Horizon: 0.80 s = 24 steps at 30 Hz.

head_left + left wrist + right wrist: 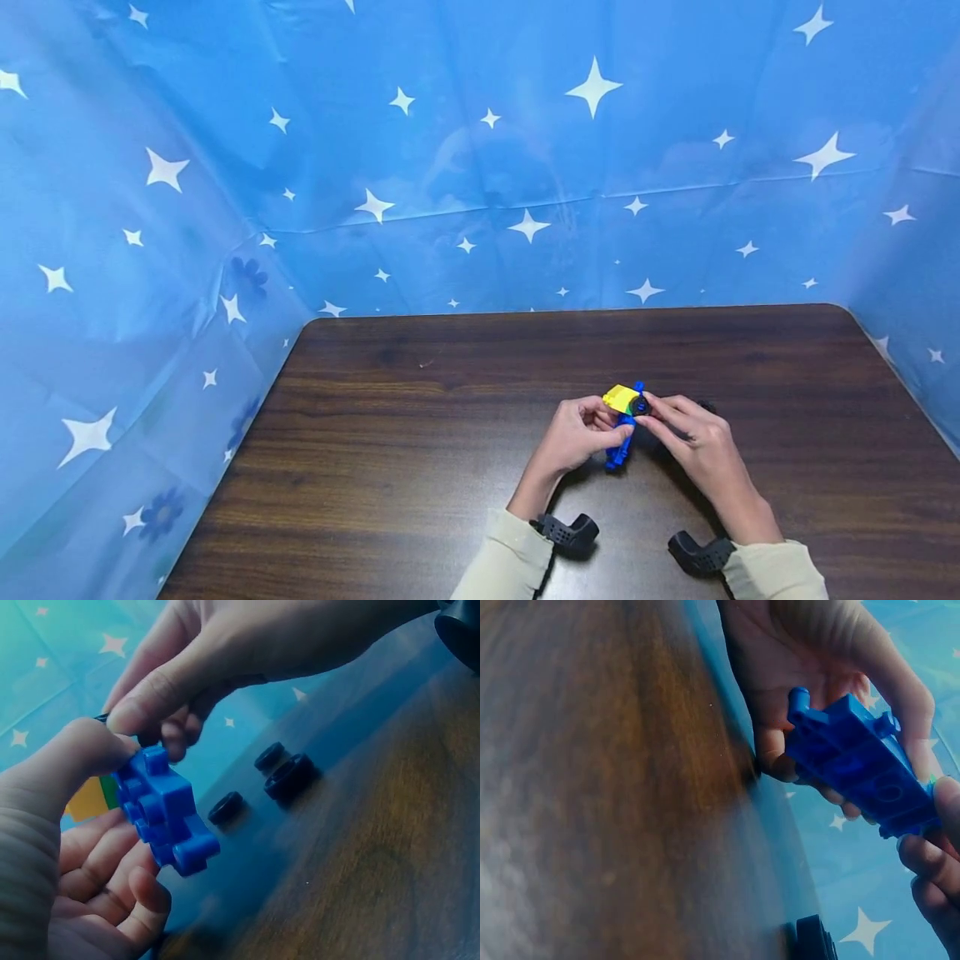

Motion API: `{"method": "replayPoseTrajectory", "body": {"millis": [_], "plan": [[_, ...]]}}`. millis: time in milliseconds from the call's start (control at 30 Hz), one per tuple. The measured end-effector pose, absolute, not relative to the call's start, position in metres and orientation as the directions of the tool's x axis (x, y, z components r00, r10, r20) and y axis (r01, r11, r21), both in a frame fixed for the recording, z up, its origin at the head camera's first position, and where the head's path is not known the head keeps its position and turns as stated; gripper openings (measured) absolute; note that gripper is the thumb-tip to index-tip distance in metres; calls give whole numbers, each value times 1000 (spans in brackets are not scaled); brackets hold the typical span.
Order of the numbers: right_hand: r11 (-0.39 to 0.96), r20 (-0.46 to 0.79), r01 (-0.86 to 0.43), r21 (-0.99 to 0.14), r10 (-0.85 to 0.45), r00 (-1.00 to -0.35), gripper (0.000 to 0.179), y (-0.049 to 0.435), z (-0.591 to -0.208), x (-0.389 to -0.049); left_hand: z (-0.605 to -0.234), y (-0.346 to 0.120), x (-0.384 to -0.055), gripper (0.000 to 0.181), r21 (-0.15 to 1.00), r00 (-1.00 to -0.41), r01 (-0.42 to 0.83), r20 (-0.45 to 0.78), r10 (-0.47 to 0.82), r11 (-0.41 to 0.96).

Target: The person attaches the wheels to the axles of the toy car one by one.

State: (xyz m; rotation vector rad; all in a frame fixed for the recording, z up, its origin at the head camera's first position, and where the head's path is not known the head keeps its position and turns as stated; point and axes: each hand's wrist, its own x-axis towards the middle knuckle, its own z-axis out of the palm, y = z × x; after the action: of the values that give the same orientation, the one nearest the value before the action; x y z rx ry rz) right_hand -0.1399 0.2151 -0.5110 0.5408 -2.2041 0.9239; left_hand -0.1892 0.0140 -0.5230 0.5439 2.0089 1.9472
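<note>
A toy car with a blue studded base (618, 446) is held up over the table between both hands. My left hand (572, 435) grips it from the left, thumb on the blue base, fingers beneath. A yellow block (621, 397) sits on the car, with a sliver of green block (110, 793) beside it. At the car's right side my right hand (699, 439) pinches a black toy wheel (640, 406) between thumb and fingers. The wheel is against the car; whether it is seated on the peg is hidden. Bare axle pegs (799, 699) stick out of the base in the right wrist view.
Several loose black wheels (291, 780) lie on the brown wooden table (390, 467), mostly hidden by the right hand in the head view. A blue curtain with white stars (480, 167) stands along the table's back and sides. Each wrist wears a black camera mount (570, 533).
</note>
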Motion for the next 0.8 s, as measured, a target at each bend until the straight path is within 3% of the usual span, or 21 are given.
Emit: {"method": "replayPoseTrajectory", "body": {"millis": [600, 800], "plan": [[741, 674, -520, -424, -126, -728, 56, 216, -513, -142, -526, 16, -188, 24, 1000, -912, -23, -26, 409, 11], [735, 649, -507, -450, -121, -751, 42, 222, -512, -141, -525, 17, -189, 23, 999, -919, -39, -42, 392, 15]]}}
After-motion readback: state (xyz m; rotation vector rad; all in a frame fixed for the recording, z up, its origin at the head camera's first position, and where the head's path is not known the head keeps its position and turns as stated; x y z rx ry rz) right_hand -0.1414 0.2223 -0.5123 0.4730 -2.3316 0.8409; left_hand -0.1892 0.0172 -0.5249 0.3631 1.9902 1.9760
